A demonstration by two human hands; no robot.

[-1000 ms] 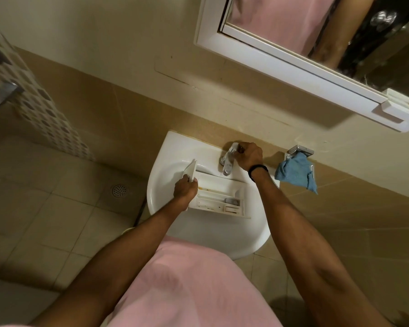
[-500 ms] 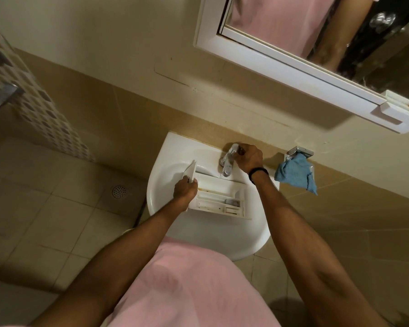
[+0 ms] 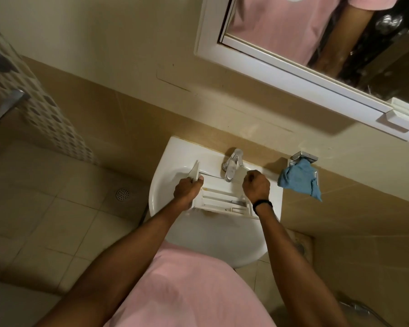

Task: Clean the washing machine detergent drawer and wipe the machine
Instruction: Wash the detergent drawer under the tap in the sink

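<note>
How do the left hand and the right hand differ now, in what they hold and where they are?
The left hand grips one end of the detergent drawer; the right hand is curled in a fist with nothing visible in it. The right hand is beside the tap, the left hand farther from it. Only the right wrist wears a black band. Both are over the sink.

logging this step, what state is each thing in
drawer, lying in the sink
left hand, gripping the drawer's front end
right hand, curled, clear of the tap, nothing seen in it
tap, no water seen running
cloth, hanging from the wall holder
</note>
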